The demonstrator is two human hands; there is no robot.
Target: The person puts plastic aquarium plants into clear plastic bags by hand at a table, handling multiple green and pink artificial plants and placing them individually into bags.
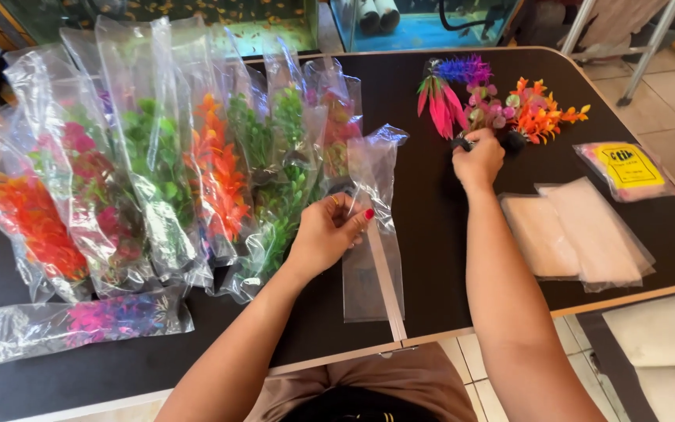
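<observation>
My left hand (326,231) pinches the edge of an empty clear plastic bag (374,234) that lies on the black table (431,258), its mouth lifted toward the far side. My right hand (476,160) is closed around the dark base of a small plastic plant with purple-pink leaves (484,109), in a cluster of loose artificial plants: a pink and purple one (443,94) on the left and an orange one (541,117) on the right.
Several bagged artificial plants (158,172) in green, orange, red and pink cover the table's left half. A stack of empty clear bags (580,234) and a packet with a yellow label (626,168) lie at the right. Aquariums stand behind the table.
</observation>
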